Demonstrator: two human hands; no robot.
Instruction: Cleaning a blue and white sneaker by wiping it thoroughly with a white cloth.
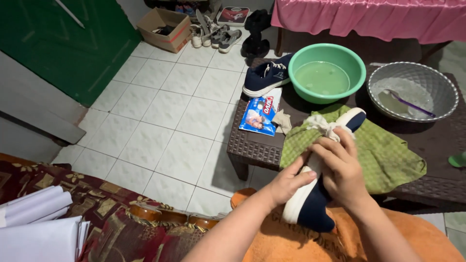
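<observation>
Wicker table [252,145] behind; both hands [320,177] grasping navy shoe [315,204], toe pointing away.

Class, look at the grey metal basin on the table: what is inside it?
The grey metal basin holds a purple-handled brush lying in shallow, whitish, soapy-looking water. The brush head is blurred under the water, so its bristles cannot be made out.

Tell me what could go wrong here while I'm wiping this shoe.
The green basin full of water sits close behind the navy shoe that your left hand and right hand hold; a bump might spill it. The blue packet overhangs the table edge and could slip off.
</observation>
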